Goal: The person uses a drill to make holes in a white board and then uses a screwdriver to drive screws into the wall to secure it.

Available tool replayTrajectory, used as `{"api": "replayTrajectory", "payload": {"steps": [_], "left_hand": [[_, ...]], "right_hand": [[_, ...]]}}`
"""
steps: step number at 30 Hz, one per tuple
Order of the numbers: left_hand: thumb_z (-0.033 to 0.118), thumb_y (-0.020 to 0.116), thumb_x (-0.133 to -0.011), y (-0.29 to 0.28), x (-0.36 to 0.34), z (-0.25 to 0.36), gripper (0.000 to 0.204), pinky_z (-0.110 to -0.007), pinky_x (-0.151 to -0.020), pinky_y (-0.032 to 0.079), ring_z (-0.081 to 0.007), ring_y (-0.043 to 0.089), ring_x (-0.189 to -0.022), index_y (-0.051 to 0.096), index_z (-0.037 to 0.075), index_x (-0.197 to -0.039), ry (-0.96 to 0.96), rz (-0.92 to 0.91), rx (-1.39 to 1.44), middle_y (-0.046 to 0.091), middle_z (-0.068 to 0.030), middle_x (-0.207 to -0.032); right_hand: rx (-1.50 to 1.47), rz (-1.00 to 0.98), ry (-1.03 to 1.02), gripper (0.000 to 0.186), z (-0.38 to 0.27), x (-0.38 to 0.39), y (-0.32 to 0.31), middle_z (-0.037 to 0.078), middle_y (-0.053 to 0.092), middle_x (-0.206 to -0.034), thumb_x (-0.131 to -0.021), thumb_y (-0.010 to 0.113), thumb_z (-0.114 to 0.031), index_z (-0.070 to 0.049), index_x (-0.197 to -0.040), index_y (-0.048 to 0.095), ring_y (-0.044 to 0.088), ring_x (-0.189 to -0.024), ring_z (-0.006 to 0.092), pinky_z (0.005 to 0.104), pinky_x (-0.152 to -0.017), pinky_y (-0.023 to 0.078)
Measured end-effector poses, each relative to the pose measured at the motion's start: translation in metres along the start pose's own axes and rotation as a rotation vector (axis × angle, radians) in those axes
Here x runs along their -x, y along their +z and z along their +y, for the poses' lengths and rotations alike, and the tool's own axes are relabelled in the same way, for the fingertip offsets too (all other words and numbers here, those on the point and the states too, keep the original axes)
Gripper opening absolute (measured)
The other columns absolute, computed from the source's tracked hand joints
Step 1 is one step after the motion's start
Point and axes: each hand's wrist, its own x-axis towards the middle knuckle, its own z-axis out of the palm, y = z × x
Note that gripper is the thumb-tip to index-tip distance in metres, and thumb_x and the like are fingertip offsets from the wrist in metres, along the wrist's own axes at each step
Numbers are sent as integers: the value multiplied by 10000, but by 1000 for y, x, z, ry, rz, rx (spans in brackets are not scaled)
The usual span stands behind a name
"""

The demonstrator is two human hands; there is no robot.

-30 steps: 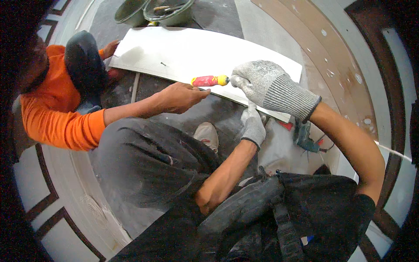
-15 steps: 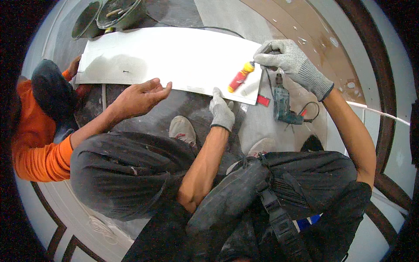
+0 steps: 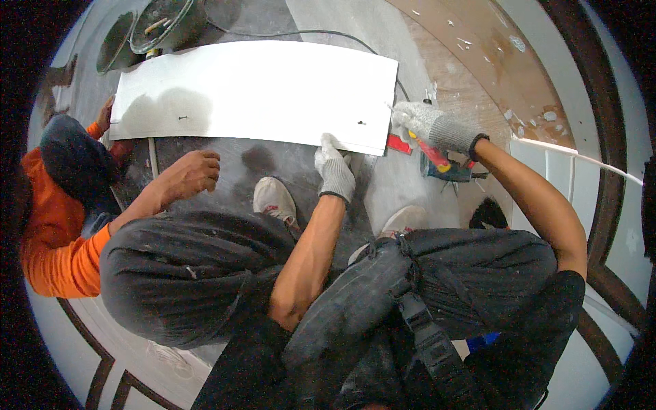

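A long white board [image 3: 273, 89] lies crosswise in front of me. My left hand [image 3: 335, 167], in a grey glove, grips its near edge, thumb on top and fingers underneath. Just past the board's right end, my gloved right hand [image 3: 418, 121] is closed on a red and yellow screwdriver [image 3: 432, 154], whose handle sticks out below the palm. A small dark mark [image 3: 362, 123] shows on the board near that end, and a screw [image 3: 182, 117] lies towards the other end. The green power drill [image 3: 441, 171] rests on the floor, partly hidden behind the screwdriver and my right hand.
At the left, a co-worker in orange has one hand [image 3: 106, 115] at the board's end and the other [image 3: 190, 174] off it. Two dark buckets [image 3: 164, 27] stand at the far left. A black cable [image 3: 301, 32] runs behind the board. A red piece [image 3: 398, 143] pokes out beside it.
My right hand has drawn back towards me with the screwdriver, off the board to its right. The co-worker's nearer hand has moved left and its fingers have curled. The board appears slightly further left.
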Motion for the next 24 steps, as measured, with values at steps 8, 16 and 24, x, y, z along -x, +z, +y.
{"api": "replayTrajectory", "payload": {"steps": [8, 16, 24], "left_hand": [[318, 562, -1071, 39, 59, -9, 347, -321, -800, 517, -157, 602, -885, 571, -24, -1125, 176, -114, -90, 624, -96, -1012], [383, 489, -1091, 67, 69, -4, 351, -371, -871, 552, -196, 649, -961, 652, 73, -1125, -164, -497, 280, 668, -59, -1057], [382, 450, -1106, 78, 67, -11, 364, -349, -777, 569, -194, 670, -899, 667, 89, -1126, -254, -331, 410, 686, -59, -1008]], "right_hand": [[109, -66, -24, 424, -22, 14, 1, 213, 705, -1056, -907, 623, -203, -12, -1285, 611, 688, -957, 375, 434, -876, 544], [294, -70, 94, 546, -72, 6, 4, 240, 679, -1247, -921, 662, -240, -101, -1439, 558, 655, -1155, 404, 448, -1009, 514], [535, -25, 167, 469, -108, 9, 6, 220, 707, -1145, -958, 599, -180, -153, -1424, 553, 690, -1037, 413, 509, -902, 549]]}}
